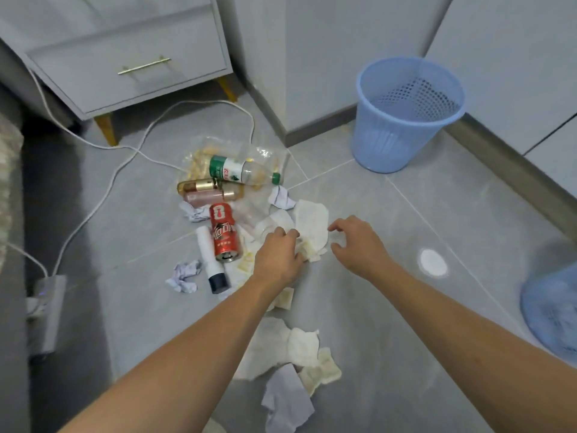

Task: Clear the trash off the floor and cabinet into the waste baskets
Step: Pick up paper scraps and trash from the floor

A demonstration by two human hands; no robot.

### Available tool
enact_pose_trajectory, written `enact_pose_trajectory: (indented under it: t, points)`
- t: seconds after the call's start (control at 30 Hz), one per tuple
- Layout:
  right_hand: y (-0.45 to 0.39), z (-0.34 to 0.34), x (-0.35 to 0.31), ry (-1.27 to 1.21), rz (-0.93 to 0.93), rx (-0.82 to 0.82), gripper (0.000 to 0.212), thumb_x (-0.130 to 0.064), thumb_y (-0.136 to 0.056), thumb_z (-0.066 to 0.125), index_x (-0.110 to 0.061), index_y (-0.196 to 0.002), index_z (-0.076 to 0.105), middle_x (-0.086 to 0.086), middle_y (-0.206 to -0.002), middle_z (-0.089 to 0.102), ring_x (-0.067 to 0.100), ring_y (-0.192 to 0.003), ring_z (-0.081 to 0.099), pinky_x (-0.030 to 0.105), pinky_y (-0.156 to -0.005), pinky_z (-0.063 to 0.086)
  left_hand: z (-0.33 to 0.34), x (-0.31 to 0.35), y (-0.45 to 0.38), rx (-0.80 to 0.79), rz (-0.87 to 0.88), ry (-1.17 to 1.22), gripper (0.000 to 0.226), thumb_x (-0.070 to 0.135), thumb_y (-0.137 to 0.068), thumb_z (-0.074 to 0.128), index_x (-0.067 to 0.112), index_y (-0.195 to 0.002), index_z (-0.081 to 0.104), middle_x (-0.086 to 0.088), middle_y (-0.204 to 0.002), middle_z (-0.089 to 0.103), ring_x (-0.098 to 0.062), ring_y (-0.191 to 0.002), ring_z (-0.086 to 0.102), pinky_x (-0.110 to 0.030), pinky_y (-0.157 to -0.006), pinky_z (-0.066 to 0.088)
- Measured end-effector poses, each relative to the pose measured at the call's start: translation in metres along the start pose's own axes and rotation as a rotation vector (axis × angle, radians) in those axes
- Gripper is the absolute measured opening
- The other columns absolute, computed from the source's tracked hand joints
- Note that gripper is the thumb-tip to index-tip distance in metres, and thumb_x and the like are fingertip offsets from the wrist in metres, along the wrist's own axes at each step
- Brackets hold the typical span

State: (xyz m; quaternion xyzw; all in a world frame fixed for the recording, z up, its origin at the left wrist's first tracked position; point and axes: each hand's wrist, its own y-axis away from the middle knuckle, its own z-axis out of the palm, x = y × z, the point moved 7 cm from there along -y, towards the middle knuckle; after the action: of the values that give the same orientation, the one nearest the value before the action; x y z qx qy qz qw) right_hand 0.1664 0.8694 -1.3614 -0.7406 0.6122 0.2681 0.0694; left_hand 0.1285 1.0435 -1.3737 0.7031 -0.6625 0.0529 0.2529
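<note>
The left hand [278,254] is lowered onto a crumpled white tissue [312,226] on the grey tile floor [437,307]. Its fingers are curled down onto the near edge of the paper, so the tissue seems to be gathered or pinched there; the fingertips themselves are hidden, and how firm the hold is cannot be told. The right hand [356,242] is held just beside the same tissue, on its right, with thumb and fingers apart and bent like a claw, holding nothing. It is probably placed so in order to close on the paper from the other side, because a loose sheet is lifted more surely from two sides.

The rest of the trash is spread near the hands: a red drink can [224,232] lying on its side, a white tube with a dark cap [212,260] next to it, a plastic bottle with a green label [243,171] lying on a clear wrapper, and small cosmetic bottles [209,190] under it. More tissues [296,348] are lying closer to the person, between the forearms.

One blue mesh waste basket [406,114] is standing upright against the wall, well apart from the pile. A second basket [552,310] is seen only partly at the right edge, nearer to the right arm, so it is judged the easier place for dropping. The cabinet [125,57] top is not in view. A white cable [125,157] runs across the floor to a power strip [46,307].
</note>
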Motion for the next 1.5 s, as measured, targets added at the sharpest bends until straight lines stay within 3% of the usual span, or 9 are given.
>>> enact_pose_trajectory:
  t: [0.23, 0.33, 0.4, 0.53, 0.67, 0.97, 1.13, 1.23, 1.5]
  points:
    - [-0.067, 0.041, 0.000, 0.047, -0.105, -0.047, 0.054, -0.008, -0.090, 0.061, -0.023, -0.142, 0.053, -0.002, -0.145, 0.048, 0.024, -0.132, 0.037, 0.038, -0.102, 0.044, 0.042, -0.005, -0.029, -0.026, 0.051, -0.026, 0.040, 0.028, -0.095, 0.059, 0.017, -0.133, 0.053, -0.006, -0.121, 0.053, -0.026, -0.115, 0.051, -0.045, -0.083, 0.054]
    - [-0.080, 0.057, 0.003, 0.147, -0.148, -0.166, 0.067, -0.015, -0.090, 0.065, -0.028, -0.152, 0.042, -0.002, -0.157, 0.038, 0.026, -0.138, 0.033, 0.034, -0.110, 0.036, 0.054, -0.004, -0.030, -0.025, 0.061, -0.060, 0.035, 0.028, -0.092, 0.062, 0.016, -0.124, 0.053, -0.005, -0.117, 0.051, -0.026, -0.111, 0.049, -0.046, -0.078, 0.054]
    - [-0.079, 0.065, 0.008, 0.251, -0.169, -0.208, 0.067, -0.022, -0.090, 0.068, -0.032, -0.151, 0.042, -0.004, -0.158, 0.034, 0.026, -0.138, 0.032, 0.039, -0.107, 0.041, 0.057, -0.003, -0.029, -0.008, 0.064, -0.085, 0.033, 0.026, -0.091, 0.062, 0.016, -0.121, 0.051, -0.004, -0.116, 0.048, -0.025, -0.110, 0.047, -0.043, -0.074, 0.052]
    - [-0.069, 0.062, 0.020, 0.291, -0.188, -0.042, 0.039, -0.020, -0.089, 0.066, -0.029, -0.127, 0.061, -0.001, -0.130, 0.049, 0.026, -0.116, 0.046, 0.041, -0.086, 0.048, 0.061, -0.001, -0.029, 0.011, 0.077, -0.066, 0.034, 0.015, -0.089, 0.058, 0.016, -0.122, 0.052, -0.006, -0.114, 0.049, -0.027, -0.109, 0.047, -0.037, -0.074, 0.046]
    - [-0.058, 0.057, 0.035, 0.188, -0.099, 0.010, 0.016, -0.005, -0.087, 0.055, -0.014, -0.098, 0.063, 0.009, -0.098, 0.055, 0.034, -0.090, 0.057, 0.036, -0.067, 0.037, 0.059, 0.000, -0.025, 0.036, 0.079, -0.024, 0.028, 0.011, -0.085, 0.055, 0.014, -0.113, 0.054, -0.005, -0.110, 0.054, -0.026, -0.105, 0.048, -0.039, -0.078, 0.047]
    - [-0.016, 0.003, 0.070, -0.041, 0.049, 0.154, 0.013, -0.005, -0.083, 0.054, -0.008, -0.086, 0.066, 0.010, -0.086, 0.061, 0.030, -0.082, 0.059, 0.039, -0.072, 0.047, 0.049, 0.021, -0.015, 0.024, 0.091, 0.038, 0.011, 0.006, -0.084, 0.055, 0.009, -0.095, 0.055, -0.009, -0.093, 0.062, -0.031, -0.089, 0.057, -0.046, -0.074, 0.049]
    - [0.023, -0.050, 0.089, -0.042, 0.088, 0.254, 0.014, -0.006, -0.083, 0.055, -0.012, -0.087, 0.067, 0.007, -0.086, 0.063, 0.029, -0.081, 0.060, 0.036, -0.070, 0.046, 0.026, 0.071, -0.010, 0.060, 0.165, 0.031, 0.010, 0.009, -0.086, 0.058, 0.014, -0.095, 0.056, -0.005, -0.092, 0.062, -0.028, -0.087, 0.058, -0.043, -0.070, 0.051]
    - [0.053, -0.092, 0.092, -0.055, 0.095, 0.334, 0.012, -0.007, -0.082, 0.058, -0.014, -0.085, 0.067, 0.005, -0.083, 0.062, 0.028, -0.079, 0.059, 0.031, -0.066, 0.037, 0.003, 0.117, -0.005, 0.101, 0.246, 0.067, 0.010, 0.008, -0.084, 0.059, 0.014, -0.092, 0.057, -0.004, -0.088, 0.062, -0.026, -0.084, 0.056, -0.039, -0.067, 0.048]
    - [0.183, -0.248, 0.115, -0.047, 0.154, 0.586, 0.011, -0.005, -0.081, 0.058, -0.012, -0.074, 0.063, 0.005, -0.073, 0.063, 0.028, -0.069, 0.057, 0.042, -0.060, 0.046, -0.051, 0.306, 0.044, 0.171, 0.540, 0.141, 0.012, 0.008, -0.080, 0.061, 0.018, -0.084, 0.056, 0.002, -0.078, 0.060, -0.020, -0.072, 0.055, -0.037, -0.060, 0.044]
